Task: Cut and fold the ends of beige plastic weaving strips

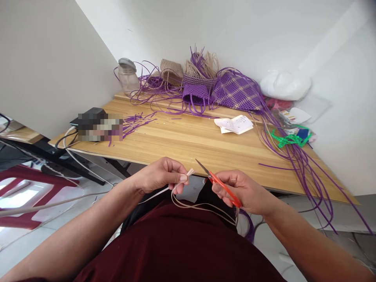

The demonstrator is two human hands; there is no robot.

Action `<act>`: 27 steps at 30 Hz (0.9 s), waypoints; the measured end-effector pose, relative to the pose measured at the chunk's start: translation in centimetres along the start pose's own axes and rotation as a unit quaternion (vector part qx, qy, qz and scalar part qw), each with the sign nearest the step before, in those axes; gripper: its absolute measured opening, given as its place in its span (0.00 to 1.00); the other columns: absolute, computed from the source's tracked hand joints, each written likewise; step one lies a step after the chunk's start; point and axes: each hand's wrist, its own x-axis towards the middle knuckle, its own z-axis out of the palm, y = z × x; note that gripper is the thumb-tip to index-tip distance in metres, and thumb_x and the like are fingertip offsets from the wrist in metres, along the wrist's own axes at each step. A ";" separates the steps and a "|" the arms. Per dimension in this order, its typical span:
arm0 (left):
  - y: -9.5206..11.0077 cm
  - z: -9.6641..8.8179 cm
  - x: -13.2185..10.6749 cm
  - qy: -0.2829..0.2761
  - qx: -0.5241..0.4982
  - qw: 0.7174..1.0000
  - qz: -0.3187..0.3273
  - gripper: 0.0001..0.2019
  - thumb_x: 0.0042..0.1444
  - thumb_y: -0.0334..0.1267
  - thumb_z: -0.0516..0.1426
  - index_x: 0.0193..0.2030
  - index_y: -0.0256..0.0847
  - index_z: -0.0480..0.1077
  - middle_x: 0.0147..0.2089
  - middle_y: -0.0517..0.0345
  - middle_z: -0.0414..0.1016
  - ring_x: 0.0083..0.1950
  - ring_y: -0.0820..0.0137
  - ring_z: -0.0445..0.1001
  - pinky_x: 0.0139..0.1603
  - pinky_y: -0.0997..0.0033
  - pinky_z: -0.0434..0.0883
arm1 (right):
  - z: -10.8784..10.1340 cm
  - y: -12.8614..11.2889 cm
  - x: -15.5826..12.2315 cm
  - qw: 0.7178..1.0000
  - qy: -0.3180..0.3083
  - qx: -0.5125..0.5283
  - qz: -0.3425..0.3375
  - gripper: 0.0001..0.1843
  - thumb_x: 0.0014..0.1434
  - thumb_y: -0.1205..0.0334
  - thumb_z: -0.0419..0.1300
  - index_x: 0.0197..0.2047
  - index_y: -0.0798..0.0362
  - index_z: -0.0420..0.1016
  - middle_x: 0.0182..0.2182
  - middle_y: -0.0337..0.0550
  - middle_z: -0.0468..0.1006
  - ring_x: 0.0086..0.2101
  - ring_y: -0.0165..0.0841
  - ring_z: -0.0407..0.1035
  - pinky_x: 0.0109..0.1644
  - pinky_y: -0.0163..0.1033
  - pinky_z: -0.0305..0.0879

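My left hand (169, 175) pinches the ends of some beige weaving strands (190, 172) between thumb and fingers, over my lap near the table's front edge. From that pinch the strands loop down and run right across my lap. My right hand (239, 190) is closed around orange-handled scissors (225, 187). Their dark blades point up and left, a short way right of the strand ends and apart from them. The blades look nearly closed together.
Along the back of the wooden table (176, 137) lie a purple checked woven piece (237, 92), a small purple basket (195, 96), a beige basket (172, 72) and a jar (128, 78). Folded paper (235, 124), a green measuring tape (289, 138) and long purple strands (308, 176) lie to the right.
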 end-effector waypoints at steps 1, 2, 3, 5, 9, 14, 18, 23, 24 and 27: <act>-0.1 -0.1 -0.2 0.001 0.013 1.000 -0.001 0.09 0.54 0.42 0.63 0.31 0.38 0.78 0.25 0.54 0.78 0.24 0.74 0.72 0.26 0.78 0.64 | 0.0 0.0 0.0 1.000 -0.001 -0.021 0.006 0.22 0.57 0.45 0.63 0.29 0.55 0.65 0.23 0.35 0.60 0.21 0.22 0.51 0.22 0.31 0.45; -0.3 -0.1 -0.4 0.004 0.029 1.000 -0.002 0.09 0.54 0.42 0.63 0.31 0.38 0.78 0.26 0.54 0.79 0.25 0.74 0.73 0.27 0.78 0.65 | 0.0 -0.1 0.1 0.998 0.005 -0.053 0.013 0.21 0.57 0.45 0.64 0.30 0.56 0.68 0.23 0.35 0.61 0.21 0.23 0.51 0.23 0.31 0.46; -0.5 -0.2 -0.7 0.009 0.048 0.999 -0.003 0.09 0.55 0.42 0.62 0.32 0.38 0.78 0.27 0.54 0.80 0.26 0.73 0.73 0.28 0.77 0.66 | -0.1 -0.2 0.2 0.995 0.018 -0.093 0.022 0.21 0.56 0.45 0.64 0.31 0.56 0.70 0.23 0.35 0.62 0.22 0.23 0.52 0.23 0.31 0.46; -0.9 -0.2 -1.1 0.024 0.087 0.996 -0.003 0.09 0.55 0.42 0.62 0.32 0.39 0.78 0.29 0.54 0.80 0.28 0.72 0.74 0.29 0.77 0.68 | -0.7 -0.2 0.7 0.980 0.074 -0.182 0.031 0.21 0.57 0.43 0.62 0.33 0.55 0.73 0.22 0.36 0.64 0.22 0.24 0.52 0.24 0.31 0.47; -2.0 -0.3 -1.7 0.065 0.150 0.987 0.012 0.10 0.56 0.43 0.60 0.31 0.39 0.77 0.28 0.55 0.80 0.28 0.71 0.74 0.29 0.76 0.68 | -4.7 0.6 2.9 0.910 0.230 -0.340 0.055 0.27 0.60 0.38 0.55 0.28 0.55 0.73 0.19 0.37 0.65 0.21 0.26 0.53 0.24 0.34 0.46; -3.1 -1.0 -2.8 0.144 0.302 0.942 0.018 0.12 0.57 0.44 0.57 0.31 0.42 0.78 0.28 0.59 0.80 0.30 0.70 0.75 0.31 0.76 0.67 | -10.8 2.2 6.0 0.846 0.358 -0.375 0.123 0.18 0.60 0.49 0.56 0.31 0.55 0.76 0.24 0.40 0.73 0.25 0.30 0.63 0.30 0.35 0.53; -3.5 -1.7 -3.6 0.183 0.403 0.897 0.004 0.11 0.56 0.46 0.57 0.37 0.47 0.80 0.38 0.61 0.83 0.40 0.63 0.80 0.41 0.72 0.71 | -12.2 3.1 7.2 0.807 0.428 -0.388 0.118 0.12 0.59 0.55 0.58 0.38 0.55 0.77 0.32 0.46 0.77 0.32 0.35 0.68 0.35 0.36 0.54; -3.4 -1.6 -3.3 0.197 0.430 0.878 0.068 0.16 0.60 0.42 0.53 0.51 0.49 0.77 0.52 0.61 0.80 0.55 0.58 0.77 0.57 0.64 0.70 | -11.6 3.7 7.5 0.787 0.473 -0.390 0.064 0.10 0.60 0.63 0.55 0.40 0.57 0.75 0.36 0.52 0.76 0.40 0.40 0.67 0.41 0.39 0.55; -3.2 -1.3 -2.9 0.197 0.415 0.884 0.084 0.17 0.60 0.40 0.53 0.52 0.48 0.77 0.52 0.60 0.81 0.54 0.60 0.77 0.56 0.63 0.71 | -11.6 3.7 7.5 0.789 0.478 -0.383 0.052 0.10 0.60 0.64 0.54 0.40 0.58 0.75 0.36 0.53 0.76 0.41 0.41 0.67 0.42 0.39 0.56; -2.6 0.3 -1.5 0.194 0.318 0.919 0.127 0.16 0.61 0.36 0.51 0.52 0.46 0.73 0.47 0.59 0.82 0.42 0.65 0.81 0.48 0.65 0.75 | -10.6 3.2 7.6 0.804 0.485 -0.343 0.014 0.12 0.62 0.64 0.51 0.39 0.59 0.75 0.37 0.53 0.75 0.41 0.40 0.66 0.43 0.39 0.57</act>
